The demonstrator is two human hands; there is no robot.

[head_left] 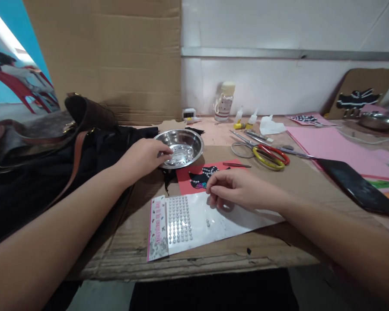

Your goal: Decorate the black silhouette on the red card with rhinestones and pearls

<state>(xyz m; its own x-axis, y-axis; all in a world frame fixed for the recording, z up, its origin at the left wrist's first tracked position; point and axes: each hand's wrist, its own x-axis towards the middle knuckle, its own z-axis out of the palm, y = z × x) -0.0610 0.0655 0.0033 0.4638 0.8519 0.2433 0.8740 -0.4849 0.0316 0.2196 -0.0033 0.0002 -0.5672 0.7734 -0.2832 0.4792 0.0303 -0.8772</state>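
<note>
My left hand [145,157] is at the left rim of a shiny steel bowl [197,151], its bent fingers over the edge and inside. My right hand [231,188] hovers over a white sticker sheet [210,235], fingers curled together; whatever is between the fingertips is too small to make out. Rows of pearl stickers [180,220] fill the sheet's left part, and a couple of loose ones sit mid-sheet. Just behind lies a red card [184,183] bearing a black cutout [197,178] trimmed with pearls and coloured sequins, partly hidden by my right hand. Tweezers [236,165] rest near its upper edge.
Scissors [269,156] with red and yellow handles lie right of the tweezers. A black phone [359,185] and pink sheets [330,147] are farther right. Small glue bottles [253,117] and a drink bottle [224,101] stand behind. A bag [87,114] and black cloth [116,147] occupy the left.
</note>
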